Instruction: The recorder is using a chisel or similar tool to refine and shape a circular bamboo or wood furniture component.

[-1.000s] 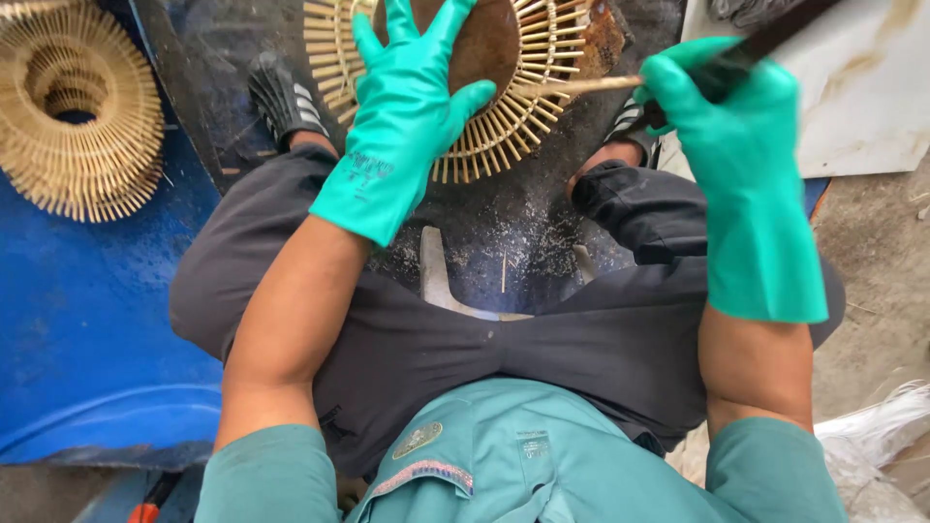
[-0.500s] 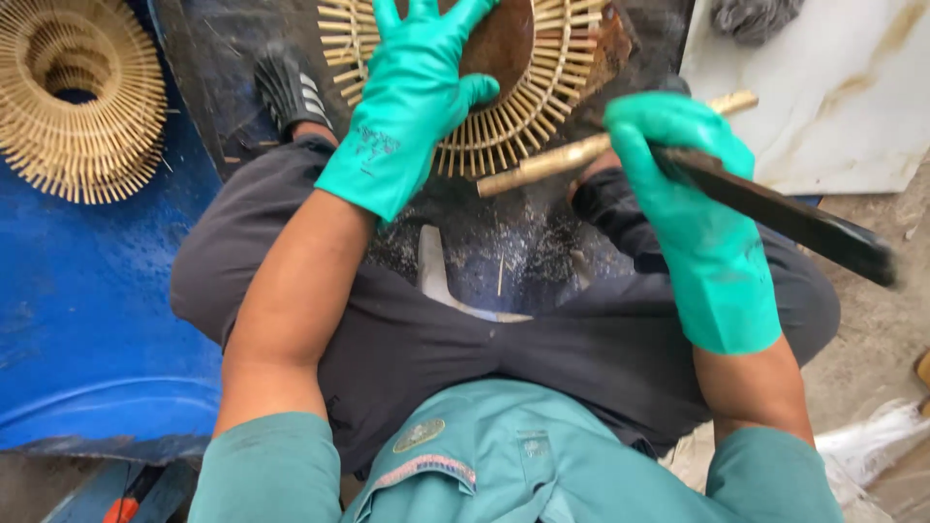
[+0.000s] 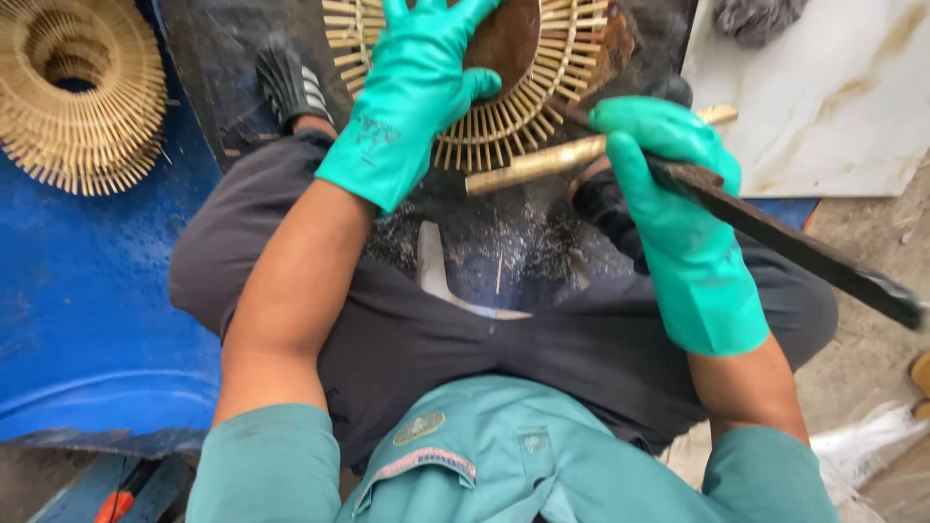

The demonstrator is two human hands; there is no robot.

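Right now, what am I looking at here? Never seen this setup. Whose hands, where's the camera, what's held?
One view, from a camera worn on a seated person's head, looking down at their lap and two green-gloved hands. The left hand lies flat on a brown disc in the middle of a round bamboo-slat piece. The right hand grips a bamboo stick together with a long dark blade. A similar slat ring rests on a blue drum at the left.

Open dark floor (image 3: 504,242) between the knees; stacked slat rings (image 3: 82,92) left, white board (image 3: 823,97) right
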